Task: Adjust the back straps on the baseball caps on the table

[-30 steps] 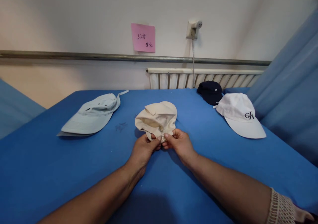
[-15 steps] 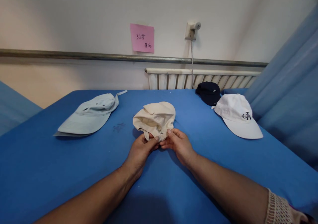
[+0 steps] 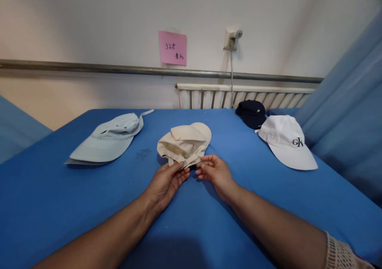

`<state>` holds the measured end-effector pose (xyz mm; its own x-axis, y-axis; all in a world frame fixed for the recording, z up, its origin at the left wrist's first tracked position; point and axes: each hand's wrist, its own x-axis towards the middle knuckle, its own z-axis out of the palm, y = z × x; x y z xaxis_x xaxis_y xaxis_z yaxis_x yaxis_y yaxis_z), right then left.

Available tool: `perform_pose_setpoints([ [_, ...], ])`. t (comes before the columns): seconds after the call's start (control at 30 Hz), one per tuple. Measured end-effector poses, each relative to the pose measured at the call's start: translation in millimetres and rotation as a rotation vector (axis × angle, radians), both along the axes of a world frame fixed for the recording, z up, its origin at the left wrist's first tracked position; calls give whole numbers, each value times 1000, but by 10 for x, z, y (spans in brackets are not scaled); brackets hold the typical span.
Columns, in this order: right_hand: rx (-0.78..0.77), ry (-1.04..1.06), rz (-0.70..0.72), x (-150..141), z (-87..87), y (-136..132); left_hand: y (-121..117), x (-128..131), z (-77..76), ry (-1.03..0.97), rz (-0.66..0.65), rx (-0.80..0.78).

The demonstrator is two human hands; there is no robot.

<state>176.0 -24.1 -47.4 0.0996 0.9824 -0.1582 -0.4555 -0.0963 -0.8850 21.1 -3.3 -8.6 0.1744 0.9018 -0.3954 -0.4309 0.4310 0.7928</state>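
A beige baseball cap point(image 3: 182, 137) lies in the middle of the blue-covered surface, its back edge and strap toward me and its brim pointing away. My left hand point(image 3: 167, 181) grips the strap at the near edge, thumb on top and fingers underneath. At the right end of that strap, the fingertips of my right hand point(image 3: 216, 173) are pinched together against the cap's edge. What lies between those fingertips is partly hidden. The cap's opening shows its inner lining.
A pale mint cap point(image 3: 104, 141) rests at the left. On the right are a white cap point(image 3: 283, 137) with black letters and a navy cap point(image 3: 250, 112) behind it. Beyond the blue sheet point(image 3: 89, 205) stand a radiator point(image 3: 209, 96) and a metal rail point(image 3: 119, 69); a blue curtain point(image 3: 349, 102) hangs at right.
The cap's back edge has flattened and widened, with the strap now stretched between my hands. My left hand has shifted slightly left and its fingers have spread beneath the strap.
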Motion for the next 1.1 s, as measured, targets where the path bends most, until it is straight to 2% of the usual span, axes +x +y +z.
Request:
perform_pose_setpoints([
  [0.07,42,-128,-23,-15,-42,7,13,-3,5,-27,-6,-11],
  [0.2,227,-571,-112,9,-45,-2,12,-12,27,-63,-91,1],
  [0.33,438,-932,-79,113,28,20,-11,-10,36,-39,-187,30],
  [0.47,509,-1005,-4,176,59,79,-14,-2,26,31,-156,53],
  [0.57,500,-935,43,168,53,97,0,-39,55,130,-119,62],
  [0.63,435,-835,47,154,38,99,4,-104,113,274,-159,95],
  [0.7,383,-724,48,148,18,105,-9,-194,197,491,-193,245],
  [0.77,389,-678,32,154,3,114,-44,-282,281,744,-138,534],
  [0.87,474,-788,-3,168,9,111,-114,-350,334,1005,-33,1006],
  [0.93,532,-895,-5,167,31,89,-147,-336,294,1063,-84,1228],
  [1.0,554,-972,13,154,55,57,-153,-293,214,1117,-195,1316],
  [1.1,510,-1008,57,128,66,21,-114,-235,99,1198,-310,1252],
])
